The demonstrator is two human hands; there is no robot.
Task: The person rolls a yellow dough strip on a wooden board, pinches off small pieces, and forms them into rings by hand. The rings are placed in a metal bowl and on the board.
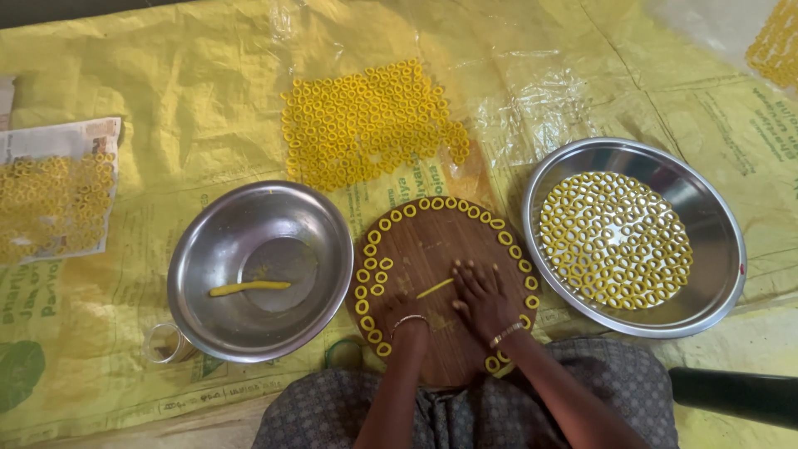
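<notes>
A thin yellow dough strip point(435, 288) lay on the round wooden board point(432, 249), under the right hand's point(482, 295) flat, spread fingers; the left hand point(405, 314) beside it curled, its grip hard to make out

Your right hand point(482, 291) lies flat, fingers spread, on the round wooden board point(424, 249); your left hand point(405, 309) rests curled beside it.

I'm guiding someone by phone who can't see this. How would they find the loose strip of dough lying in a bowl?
Start at the round wooden board in the middle, where both hands rest. Just to its left sits a steel bowl. The yellow dough strip lies straight across its bottom, alone, unlike the wide steel pan on the right, filled with small yellow rings.
</notes>
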